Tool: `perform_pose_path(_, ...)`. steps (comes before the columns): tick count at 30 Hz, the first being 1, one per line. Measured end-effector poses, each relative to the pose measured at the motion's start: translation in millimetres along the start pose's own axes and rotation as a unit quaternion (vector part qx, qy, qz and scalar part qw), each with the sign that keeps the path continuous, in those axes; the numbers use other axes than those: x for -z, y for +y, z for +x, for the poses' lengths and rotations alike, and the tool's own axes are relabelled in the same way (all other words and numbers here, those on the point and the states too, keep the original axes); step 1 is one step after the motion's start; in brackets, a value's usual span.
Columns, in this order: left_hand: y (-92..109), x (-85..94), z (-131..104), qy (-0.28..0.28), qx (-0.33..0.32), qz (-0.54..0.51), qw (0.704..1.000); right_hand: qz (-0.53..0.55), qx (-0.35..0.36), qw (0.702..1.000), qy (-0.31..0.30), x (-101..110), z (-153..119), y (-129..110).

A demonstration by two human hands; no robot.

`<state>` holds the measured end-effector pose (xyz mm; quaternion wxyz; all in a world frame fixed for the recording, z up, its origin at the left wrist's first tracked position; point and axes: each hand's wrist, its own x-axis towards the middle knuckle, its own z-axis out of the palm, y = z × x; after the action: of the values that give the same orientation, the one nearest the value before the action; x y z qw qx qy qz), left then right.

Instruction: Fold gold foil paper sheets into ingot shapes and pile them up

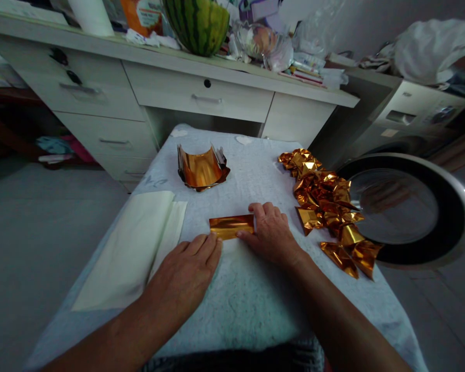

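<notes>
A folded strip of gold foil paper (231, 227) lies on the cloth-covered table between my two hands. My left hand (191, 263) holds its lower left corner under bent fingertips pressed together; the thumb is hidden. At the right end, my right hand (273, 232) grips the strip, thumb on the near edge and fingers curled over the far side. Beyond them stands a curved stack of gold foil sheets (201, 169), its ends turned up. To the right lies a heap of folded gold foil pieces (321, 194).
Folded cream paper (127, 243) lies at the table's left. Behind the table is a white drawer desk (170, 77) bearing a cut watermelon (197, 23) and clutter. An open washing machine door (411, 206) stands close to the table's right edge.
</notes>
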<state>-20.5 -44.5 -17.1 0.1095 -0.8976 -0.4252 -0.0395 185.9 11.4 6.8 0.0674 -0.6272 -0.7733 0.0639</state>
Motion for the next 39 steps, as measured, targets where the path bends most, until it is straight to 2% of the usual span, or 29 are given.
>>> perform_pose_path(6, -2.4, -0.5, 1.5, -0.017, -0.009, -0.008, 1.0, 0.017, 0.002, 0.999, -0.035, 4.8, 4.6, 19.1)
perform_pose_path(13, -6.2, 5.6, 6.2, -0.057, -0.007, -0.015, 0.998, 0.052, 0.005, 0.995, -0.082, 13.9, 8.0, 28.4)
perform_pose_path(19, -5.4, 21.9, 21.4, -0.086, -0.003, -0.044, 0.995, 0.119, 0.036, 0.991, -0.056, 7.3, 11.4, 41.1)
perform_pose_path(22, -5.5, 28.0, 33.1, -0.086, -0.006, -0.054, 0.995, 0.193, 0.055, 0.98, -0.005, 9.4, 12.4, 41.0)
perform_pose_path(25, -6.8, 28.4, 43.0, -0.075, -0.006, -0.066, 0.995, 0.233, 0.125, 0.963, 0.06, 14.5, 11.4, 32.5)
perform_pose_path(29, -9.2, 21.1, 47.2, -0.031, 0.026, -0.092, 0.995, 0.207, 0.23, 0.951, 0.025, 14.1, 8.0, 19.2)
perform_pose_path(34, -14.5, 12.9, 42.7, -0.023, 0.05, -0.124, 0.991, 0.168, 0.236, 0.957, -0.008, 3.9, 6.6, 15.8)
perform_pose_path(39, -19.6, 8.2, 40.8, 0.002, 0.051, -0.181, 0.982, 0.171, 0.241, 0.955, -0.011, -0.9, 9.0, 19.2)
